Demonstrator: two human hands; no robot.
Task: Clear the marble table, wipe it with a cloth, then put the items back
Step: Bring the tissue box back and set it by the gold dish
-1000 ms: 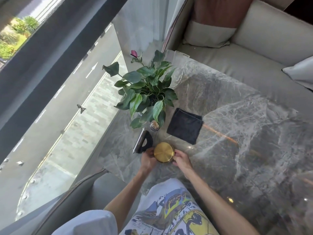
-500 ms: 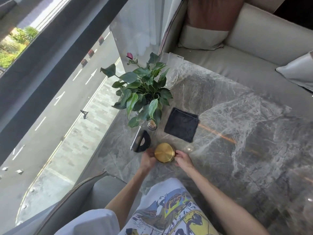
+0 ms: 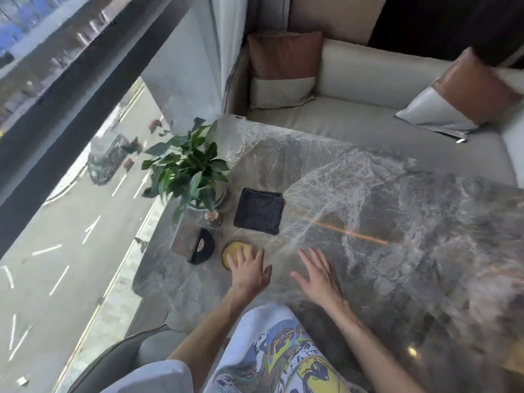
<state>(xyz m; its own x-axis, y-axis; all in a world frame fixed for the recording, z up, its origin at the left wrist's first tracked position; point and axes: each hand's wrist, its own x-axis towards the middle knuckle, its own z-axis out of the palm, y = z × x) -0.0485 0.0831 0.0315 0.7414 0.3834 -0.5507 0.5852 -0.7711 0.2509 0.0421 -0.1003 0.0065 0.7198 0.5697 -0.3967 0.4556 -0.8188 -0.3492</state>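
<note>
On the grey marble table (image 3: 382,211) a round gold container (image 3: 234,251) stands near the front left edge. My left hand (image 3: 249,270) hovers open over its near side, fingers spread, covering part of the lid. My right hand (image 3: 320,276) is open above bare marble to the right, holding nothing. A folded dark cloth (image 3: 259,211) lies flat behind the container. A leafy potted plant (image 3: 187,168) stands at the table's left edge, with a small glass jar (image 3: 213,218) in front of it and a black stand holding a brown card (image 3: 195,245) beside the container.
A beige sofa (image 3: 354,120) with brown-and-white cushions (image 3: 283,69) runs along the table's far side. A large window (image 3: 71,165) on the left looks down on a street. My knees in patterned shorts (image 3: 272,355) and a grey seat edge (image 3: 113,361) are at the bottom.
Both hands have let go of the gold container and opened, the right moving off to the right. The view has lifted and blurred, showing more of the sofa.
</note>
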